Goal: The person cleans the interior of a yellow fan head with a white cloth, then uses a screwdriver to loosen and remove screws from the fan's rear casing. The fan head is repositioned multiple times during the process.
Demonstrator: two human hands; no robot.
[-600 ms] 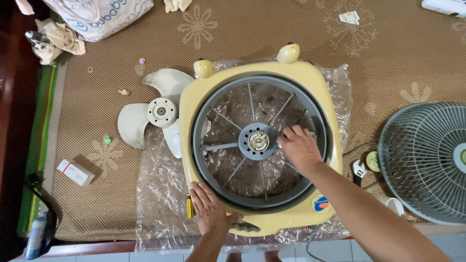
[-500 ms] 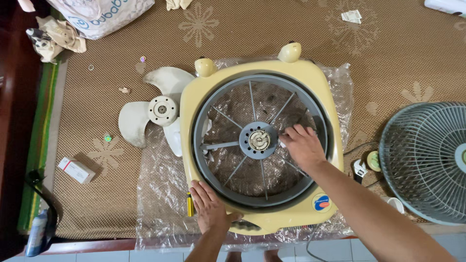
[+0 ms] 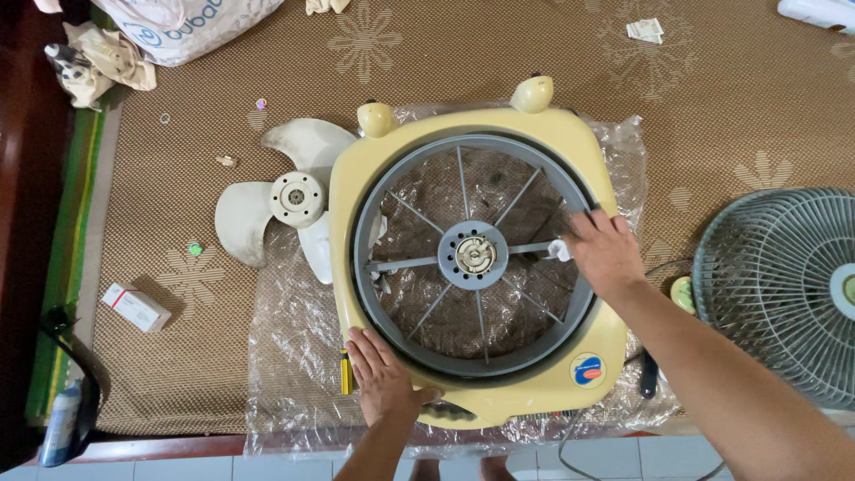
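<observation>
The fan body [image 3: 476, 267] — a yellow square housing with a grey round frame and spokes — lies flat on a clear plastic sheet [image 3: 285, 356] spread over a brown mat [image 3: 178, 294] on the floor. The right hand [image 3: 606, 251] rests on the frame's right side, fingers curled around something small and white at the end of a spoke; what it is cannot be told. The left hand [image 3: 381, 374] lies flat and open on the housing's near-left corner, gripping nothing, only pressing down. This looks like the wiping or cleaning of the inner frame, with the left hand as a brace — a judgement only. Working further round the ring would call for steady downward pressure. A white blade [image 3: 285, 200] lies just left of the housing, a grey grille [image 3: 784, 285] well to the right, a small box [image 3: 135, 306] near the mat's left edge.
</observation>
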